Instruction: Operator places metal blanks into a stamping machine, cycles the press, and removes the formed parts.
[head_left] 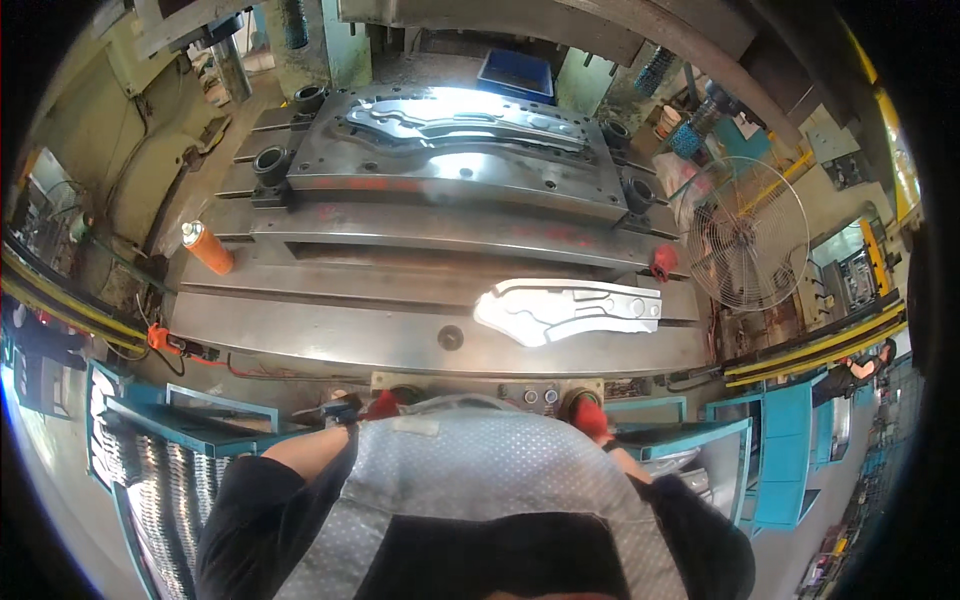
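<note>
Resting panel [570, 312]: stamped metal, on the press bed [330, 320] at five o'clock from the die [385, 168]; probably light, stiff, slick, perhaps sharp-edged; best held by opposite ends.
Left hand [383, 404], right hand [590, 416]: near the button box [450, 383], nine and three o'clock; grip unclear, can't say.

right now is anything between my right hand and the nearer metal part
Nothing loose is visible between your right hand and the silver metal part; only the edges of the control panel and press bed come between.
</note>
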